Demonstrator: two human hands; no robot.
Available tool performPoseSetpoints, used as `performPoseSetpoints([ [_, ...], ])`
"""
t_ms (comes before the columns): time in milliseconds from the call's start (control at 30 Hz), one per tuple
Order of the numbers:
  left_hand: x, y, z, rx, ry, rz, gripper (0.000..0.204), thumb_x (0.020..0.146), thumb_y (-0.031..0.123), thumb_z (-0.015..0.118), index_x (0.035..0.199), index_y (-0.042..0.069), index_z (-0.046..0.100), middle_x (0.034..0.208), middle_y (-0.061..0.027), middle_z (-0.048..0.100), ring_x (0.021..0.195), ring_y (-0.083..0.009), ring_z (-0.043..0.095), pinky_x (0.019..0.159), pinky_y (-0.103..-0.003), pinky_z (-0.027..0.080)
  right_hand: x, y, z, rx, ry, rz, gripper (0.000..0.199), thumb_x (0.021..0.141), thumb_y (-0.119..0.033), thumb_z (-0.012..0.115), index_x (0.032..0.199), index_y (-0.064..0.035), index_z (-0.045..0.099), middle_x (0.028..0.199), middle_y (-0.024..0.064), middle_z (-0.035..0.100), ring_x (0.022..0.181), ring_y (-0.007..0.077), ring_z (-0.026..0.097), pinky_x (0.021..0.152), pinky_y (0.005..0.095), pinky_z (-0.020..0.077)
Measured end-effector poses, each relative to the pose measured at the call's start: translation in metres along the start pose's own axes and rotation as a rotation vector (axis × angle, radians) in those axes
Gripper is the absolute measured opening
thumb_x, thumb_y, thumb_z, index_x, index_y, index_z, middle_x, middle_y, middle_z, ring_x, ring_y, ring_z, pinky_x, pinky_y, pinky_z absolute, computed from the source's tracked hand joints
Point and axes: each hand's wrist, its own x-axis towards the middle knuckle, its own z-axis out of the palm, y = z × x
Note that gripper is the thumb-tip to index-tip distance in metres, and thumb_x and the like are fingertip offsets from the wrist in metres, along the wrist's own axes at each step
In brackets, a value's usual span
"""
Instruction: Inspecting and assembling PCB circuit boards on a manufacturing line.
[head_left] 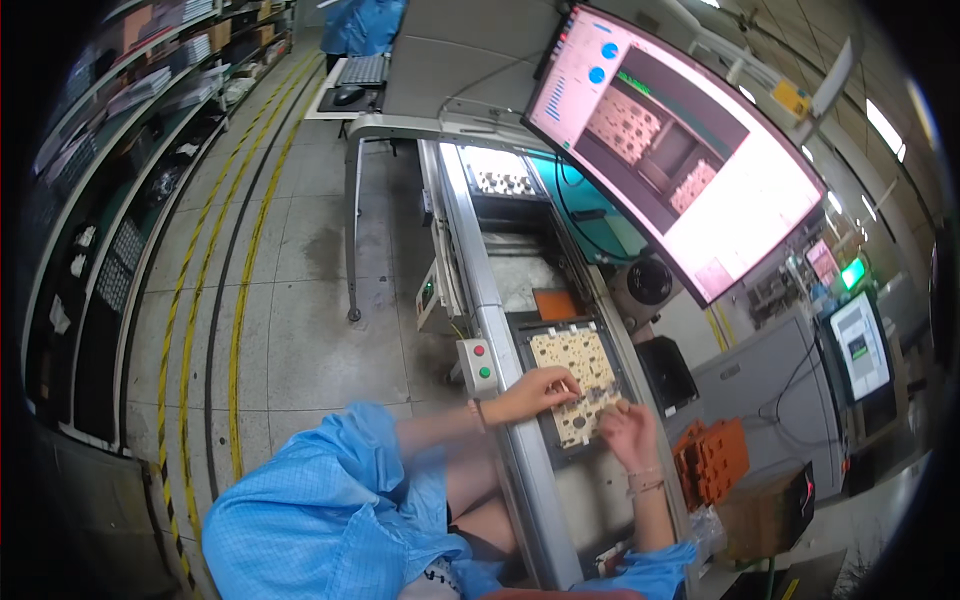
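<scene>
A cream panel (560, 352) with many holes and dark spots lies in a dark tray (612, 358) on the conveyor in front of me. My left hand (538, 394) reaches over the conveyor's left rail, its fingers closed at the panel's lower middle. Whatever sits between those fingertips is too small to name. From the right, my right hand (630, 434) is curled over the panel's lower right edge, fingertips together; what they hold, if anything, is hidden. Small dark parts (598, 393) show on the panel between the two hands.
A metal rail (487, 270) runs along the conveyor, with a red-and-green button box (477, 366) beside it. Another panel (500, 182) lies under bright light farther up. A large monitor (680, 150) overhangs the right side. Orange slotted plates (712, 462) and a cardboard box (765, 515) stand at right.
</scene>
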Motion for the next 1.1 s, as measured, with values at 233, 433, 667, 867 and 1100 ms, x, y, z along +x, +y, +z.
performPoseSetpoints([
  [233,-0.005,-0.003,0.003,-0.03,-0.022,-0.013,0.021,0.097,0.023,0.064,0.103,0.003,0.068,0.103,-0.0081,0.07,0.097,-0.0165,0.067,0.088,-0.032,0.053,-0.01,0.01,-0.024,0.471,0.011,0.084,0.013,0.095,-0.013,0.057,0.087,-0.0055,0.049,0.072,-0.0007,0.036,0.058,0.0108,0.033,0.047,0.0227,0.0303],
  [433,-0.008,-0.008,0.004,-0.035,0.034,0.099,0.016,0.094,0.012,0.068,0.107,0.003,0.067,0.095,-0.0069,0.071,0.084,-0.0144,0.067,0.076,-0.031,0.055,-0.001,0.002,-0.008,0.383,0.05,0.114,0.018,0.107,-0.018,0.051,0.11,-0.0016,0.059,0.087,0.0045,0.054,0.071,0.0119,0.049,0.061,0.0206,0.0445],
  [667,-0.006,-0.004,-0.001,-0.05,0.043,0.093,0.016,0.096,0.013,0.066,0.108,0.003,0.068,0.097,-0.0078,0.071,0.085,-0.015,0.068,0.077,-0.031,0.055,0.011,0.003,-0.033,0.103,0.069,0.006,0.027,0.103,-0.007,0.056,0.129,-0.0005,0.055,0.108,0.007,0.064,0.094,0.0129,0.064,0.086,0.0222,0.0577],
  [867,-0.009,-0.005,0.0,0.136,-0.035,0.168,0.026,0.1,0.024,0.06,0.118,0.006,0.064,0.11,-0.0123,0.068,0.1,-0.0268,0.068,0.088,-0.037,0.053,0.001,-0.012,-0.05,0.073,0.13,-0.012,0.019,0.104,-0.008,0.055,0.121,-0.0006,0.059,0.112,0.0089,0.066,0.1,0.0146,0.067,0.087,0.0238,0.0597],
  [1100,-0.019,-0.002,0.006,0.17,-0.071,0.102,0.021,0.098,0.02,0.059,0.115,0.007,0.061,0.107,-0.0105,0.068,0.098,-0.0261,0.068,0.086,-0.038,0.054,-0.026,-0.021,-0.063,-0.02,0.303,0.006,0.015,0.101,-0.012,0.062,0.112,-0.0017,0.062,0.106,0.0071,0.069,0.094,0.0133,0.068,0.079,0.0234,0.0582],
])
